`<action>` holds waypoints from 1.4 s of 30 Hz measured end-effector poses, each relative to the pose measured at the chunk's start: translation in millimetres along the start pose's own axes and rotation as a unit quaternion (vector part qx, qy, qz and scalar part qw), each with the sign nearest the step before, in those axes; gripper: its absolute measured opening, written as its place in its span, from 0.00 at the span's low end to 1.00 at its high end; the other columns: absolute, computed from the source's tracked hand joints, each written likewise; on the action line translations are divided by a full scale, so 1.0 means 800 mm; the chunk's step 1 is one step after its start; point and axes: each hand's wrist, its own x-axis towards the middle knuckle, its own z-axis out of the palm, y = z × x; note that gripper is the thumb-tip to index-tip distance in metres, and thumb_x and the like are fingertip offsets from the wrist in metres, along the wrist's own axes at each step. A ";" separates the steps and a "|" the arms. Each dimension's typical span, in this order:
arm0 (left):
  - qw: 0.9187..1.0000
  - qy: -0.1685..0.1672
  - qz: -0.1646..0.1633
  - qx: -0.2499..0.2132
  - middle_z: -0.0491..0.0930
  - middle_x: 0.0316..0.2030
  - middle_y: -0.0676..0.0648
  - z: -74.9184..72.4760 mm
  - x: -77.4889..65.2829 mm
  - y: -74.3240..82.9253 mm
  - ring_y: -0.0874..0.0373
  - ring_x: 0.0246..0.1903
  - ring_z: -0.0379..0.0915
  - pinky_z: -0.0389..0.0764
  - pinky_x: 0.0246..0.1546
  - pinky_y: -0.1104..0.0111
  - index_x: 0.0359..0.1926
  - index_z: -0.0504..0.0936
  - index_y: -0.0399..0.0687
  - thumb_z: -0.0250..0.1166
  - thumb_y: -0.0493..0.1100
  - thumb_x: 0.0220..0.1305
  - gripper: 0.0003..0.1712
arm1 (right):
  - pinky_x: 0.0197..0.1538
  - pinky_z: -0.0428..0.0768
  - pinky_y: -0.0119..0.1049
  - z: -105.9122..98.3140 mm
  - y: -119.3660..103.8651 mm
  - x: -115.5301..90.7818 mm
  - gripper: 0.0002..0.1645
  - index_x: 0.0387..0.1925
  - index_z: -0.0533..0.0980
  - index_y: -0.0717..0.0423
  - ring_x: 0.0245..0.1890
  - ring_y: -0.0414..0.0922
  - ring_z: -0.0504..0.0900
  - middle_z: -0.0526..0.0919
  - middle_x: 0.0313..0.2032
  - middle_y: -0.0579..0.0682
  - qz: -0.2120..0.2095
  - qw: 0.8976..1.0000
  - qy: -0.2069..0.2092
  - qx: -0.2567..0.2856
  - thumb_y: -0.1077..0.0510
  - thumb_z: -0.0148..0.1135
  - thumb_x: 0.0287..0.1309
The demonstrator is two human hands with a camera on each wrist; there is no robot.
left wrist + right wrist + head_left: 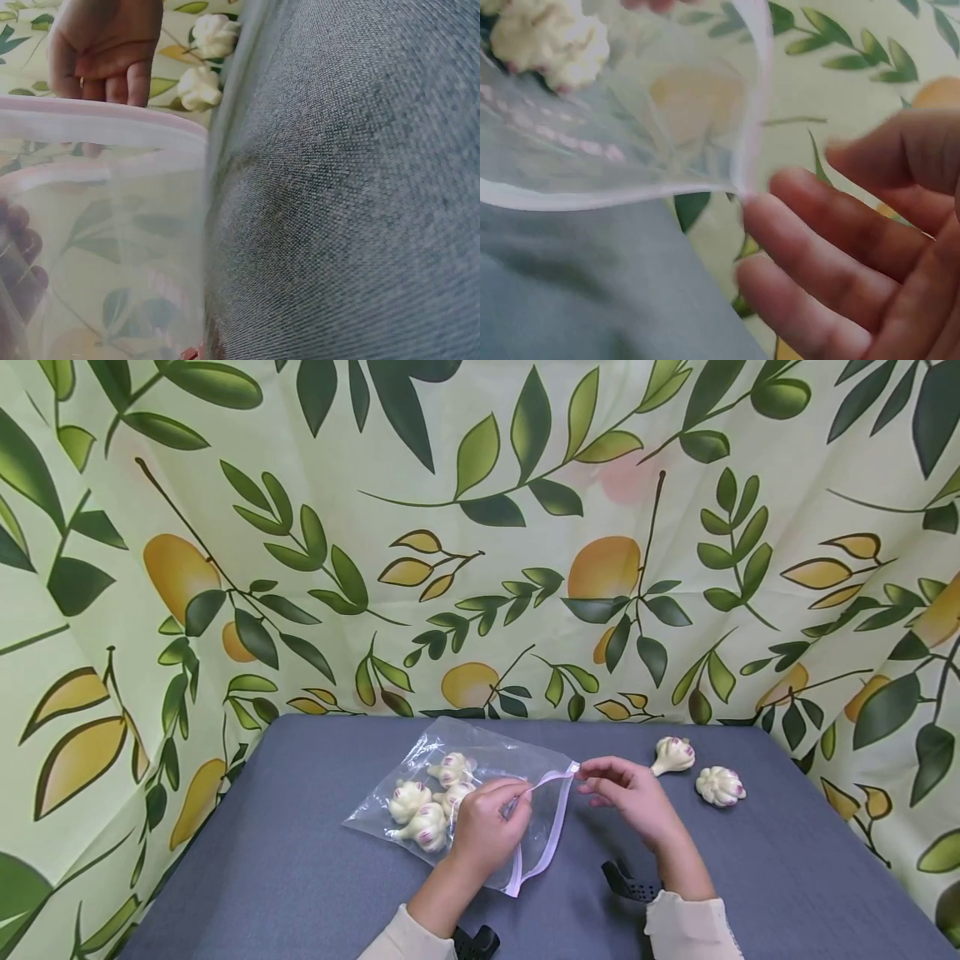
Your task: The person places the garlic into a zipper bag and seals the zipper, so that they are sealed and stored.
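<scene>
A clear zip bag (495,752) with a pale pink-white zip edge lies on the table, its mouth toward the right. Several garlic bulbs (427,827) are inside it. My left hand (489,827) pinches one side of the bag's rim between thumb and fingers, holding the mouth apart. At the far corner of the mouth is my right hand (624,793), its fingers loosely bent and the thumb apart from them. In the right wrist view its fingertips (761,214) are right at the bag's corner, with nothing pinched.
Two more garlic bulbs, one (673,755) near the back and another (721,786) closer, lie on the blue-grey table (285,860) right of the bag. Behind and at the sides hangs a leaf-and-fruit patterned cloth (420,635). Black wrist mounts (628,883) sit under the forearms.
</scene>
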 end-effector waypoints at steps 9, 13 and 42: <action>1.000 -0.002 0.000 0.001 0.88 0.34 0.52 -0.001 0.000 0.000 0.62 0.36 0.85 0.83 0.43 0.74 0.34 0.90 0.46 0.68 0.35 0.54 0.07 | 0.44 0.77 0.35 -0.037 0.012 -0.004 0.19 0.54 0.78 0.60 0.46 0.48 0.79 0.82 0.51 0.61 0.029 0.949 0.227 -0.219 0.55 0.57 0.66; 1.000 -0.002 -0.003 -0.002 0.88 0.34 0.51 -0.001 0.000 0.002 0.61 0.36 0.86 0.83 0.43 0.74 0.34 0.90 0.46 0.69 0.36 0.53 0.07 | 0.59 0.71 0.54 -0.058 0.031 -0.010 0.22 0.56 0.76 0.62 0.59 0.62 0.72 0.75 0.59 0.66 0.035 0.921 0.307 -0.237 0.58 0.58 0.62; 1.000 0.000 -0.001 0.002 0.88 0.35 0.51 -0.002 0.000 0.001 0.61 0.36 0.86 0.83 0.43 0.74 0.34 0.90 0.45 0.69 0.35 0.53 0.07 | 0.68 0.56 0.61 -0.102 0.079 -0.022 0.28 0.60 0.69 0.70 0.67 0.69 0.56 0.60 0.65 0.71 0.125 0.891 0.346 -0.265 0.61 0.57 0.59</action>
